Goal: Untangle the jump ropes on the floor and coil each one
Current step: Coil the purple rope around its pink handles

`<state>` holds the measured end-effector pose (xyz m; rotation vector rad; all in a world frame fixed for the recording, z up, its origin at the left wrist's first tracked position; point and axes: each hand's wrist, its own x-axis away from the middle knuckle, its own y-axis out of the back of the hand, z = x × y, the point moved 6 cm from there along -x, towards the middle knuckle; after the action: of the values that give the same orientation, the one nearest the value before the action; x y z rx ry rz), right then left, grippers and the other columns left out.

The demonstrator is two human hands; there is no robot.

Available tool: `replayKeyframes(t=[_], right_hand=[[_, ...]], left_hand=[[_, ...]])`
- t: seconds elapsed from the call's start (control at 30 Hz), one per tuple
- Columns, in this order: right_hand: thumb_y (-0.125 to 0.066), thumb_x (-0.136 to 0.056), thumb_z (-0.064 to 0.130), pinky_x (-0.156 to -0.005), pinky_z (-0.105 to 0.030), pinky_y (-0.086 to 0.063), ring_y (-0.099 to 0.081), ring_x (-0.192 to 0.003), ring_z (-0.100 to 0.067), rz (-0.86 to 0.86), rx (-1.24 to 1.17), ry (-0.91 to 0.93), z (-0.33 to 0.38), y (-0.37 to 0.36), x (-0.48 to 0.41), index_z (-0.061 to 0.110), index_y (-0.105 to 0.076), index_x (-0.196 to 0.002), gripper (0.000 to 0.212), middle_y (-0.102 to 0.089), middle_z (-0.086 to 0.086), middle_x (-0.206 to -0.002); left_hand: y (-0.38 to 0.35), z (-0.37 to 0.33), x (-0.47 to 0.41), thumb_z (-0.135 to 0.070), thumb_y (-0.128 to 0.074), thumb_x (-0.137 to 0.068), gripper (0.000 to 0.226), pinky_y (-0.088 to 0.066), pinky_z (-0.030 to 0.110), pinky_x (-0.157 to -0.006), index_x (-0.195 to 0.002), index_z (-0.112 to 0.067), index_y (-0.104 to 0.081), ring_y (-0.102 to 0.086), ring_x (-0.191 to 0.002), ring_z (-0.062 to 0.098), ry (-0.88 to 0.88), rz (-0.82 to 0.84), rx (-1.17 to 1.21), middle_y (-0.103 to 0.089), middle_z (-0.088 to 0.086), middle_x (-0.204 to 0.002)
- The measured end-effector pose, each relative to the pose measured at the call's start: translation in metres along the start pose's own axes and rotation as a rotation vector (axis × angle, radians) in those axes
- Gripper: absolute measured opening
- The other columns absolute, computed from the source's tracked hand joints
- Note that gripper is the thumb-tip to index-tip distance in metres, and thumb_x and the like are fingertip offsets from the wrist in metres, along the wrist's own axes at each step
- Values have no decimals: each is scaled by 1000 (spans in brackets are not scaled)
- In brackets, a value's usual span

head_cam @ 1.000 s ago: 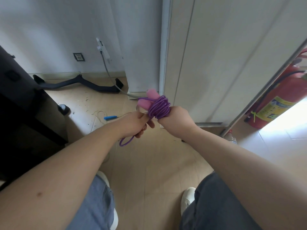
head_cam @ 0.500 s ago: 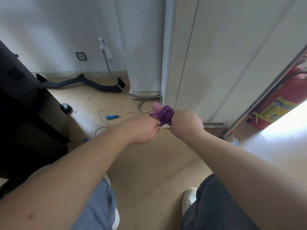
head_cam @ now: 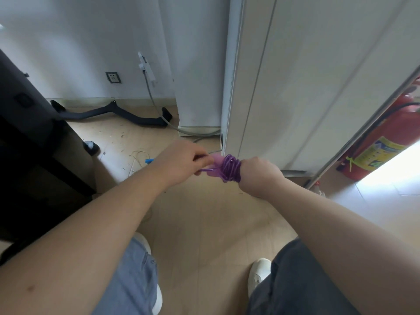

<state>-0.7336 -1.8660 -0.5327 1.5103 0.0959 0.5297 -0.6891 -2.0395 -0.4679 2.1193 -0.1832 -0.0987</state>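
Observation:
A purple jump rope (head_cam: 230,168) is wound into a tight bundle around its pink handles (head_cam: 217,160), held in the air between both hands. My right hand (head_cam: 261,175) grips the bundle from the right, fingers curled round it. My left hand (head_cam: 181,161) pinches the rope's loose purple end beside the pink handles. On the floor behind my left hand lies a second rope, a thin cream cord (head_cam: 138,159) with a blue handle (head_cam: 149,160), mostly hidden by my arm.
A dark cabinet (head_cam: 34,142) stands at the left. A black curved bar (head_cam: 109,113) and a grey cable (head_cam: 163,119) lie by the wall. A white door (head_cam: 295,76) is ahead, a red fire extinguisher (head_cam: 384,142) at the right. My shoes (head_cam: 258,272) stand on the wooden floor.
The hanging purple loop has been drawn in against the bundle. Both hands have sunk lower in view and the bundle has turned sideways, the pink handles now pointing left.

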Motion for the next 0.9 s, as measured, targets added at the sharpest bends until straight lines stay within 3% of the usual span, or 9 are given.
replayKeyframes(t=[0.1, 0.2, 0.33, 0.47, 0.57, 0.67, 0.77, 0.83, 0.9], right_hand=[[-48, -86, 18, -63, -32, -44, -55, -74, -31, 25, 28, 191, 24, -3, 4, 21, -53, -92, 9, -63, -7, -89], [-49, -89, 22, -61, -30, -39, -53, -72, -30, 27, 54, 330, 38, -1, 10, 22, -59, -103, 17, -52, 1, -76], [-50, -89, 23, -59, -31, -40, -58, -75, -30, -15, 93, 404, 45, 7, 17, 24, -58, -107, 20, -51, 3, -75], [-51, -88, 23, -63, -34, -45, -64, -85, -32, -92, 171, 480, 51, 10, 24, 21, -55, -112, 24, -65, -1, -93], [-51, -88, 25, -62, -33, -40, -65, -87, -32, -172, 174, 444, 50, 13, 24, 21, -53, -114, 26, -65, 0, -97], [-54, -85, 24, -63, -33, -41, -64, -91, -31, -222, 86, 393, 47, 16, 19, 21, -53, -114, 30, -61, 1, -99], [-63, -75, 28, -87, -40, -47, -56, -111, -28, -156, 1, 446, 45, 12, 18, 21, -43, -135, 64, -55, 0, -116], [-68, -74, 45, -109, -45, -35, -47, -127, -24, -54, -157, 431, 43, 16, 21, 19, -26, -152, 92, -51, 1, -131], [-60, -74, 67, -113, -40, -30, -50, -125, -18, -81, -342, 423, 46, 28, 24, 19, -19, -157, 104, -56, 6, -125]], left_hand=[[8, 11, -3, -49, -74, -83, 22, -50, 24, -62, -81, -27, -75, -59, -58, -2, 35, -106, 106, -67, -11, -64], [9, 21, -5, -53, -77, -77, 34, -44, 24, -60, -74, -21, -67, -50, -55, 2, 88, -119, 143, -62, -9, -64], [-11, 27, -1, -60, -58, -89, 48, -45, 27, -65, -85, -14, -71, -58, -62, 10, 199, 140, 240, -69, -3, -72], [-41, 25, 14, -52, -51, -99, 44, -60, 43, -74, -95, -13, -71, -67, -73, 22, 384, 463, 632, -74, 12, -85], [-41, 25, 15, -54, -51, -98, 44, -57, 52, -83, -100, -13, -67, -67, -79, 30, 410, 459, 690, -72, 20, -95], [-35, 20, 11, -51, -49, -100, 40, -54, 43, -76, -95, -15, -67, -65, -70, 21, 394, 395, 704, -70, 9, -82], [-35, 18, 8, -52, -48, -100, 48, -53, 36, -71, -106, -9, -68, -63, -62, 15, 388, 352, 644, -70, 6, -79], [-34, 18, 7, -55, -49, -98, 51, -55, 38, -70, -109, -9, -68, -65, -63, 16, 413, 313, 625, -71, 9, -80], [-32, 19, 5, -61, -50, -95, 55, -57, 41, -69, -104, -11, -68, -66, -64, 19, 456, 255, 641, -72, 13, -78]])
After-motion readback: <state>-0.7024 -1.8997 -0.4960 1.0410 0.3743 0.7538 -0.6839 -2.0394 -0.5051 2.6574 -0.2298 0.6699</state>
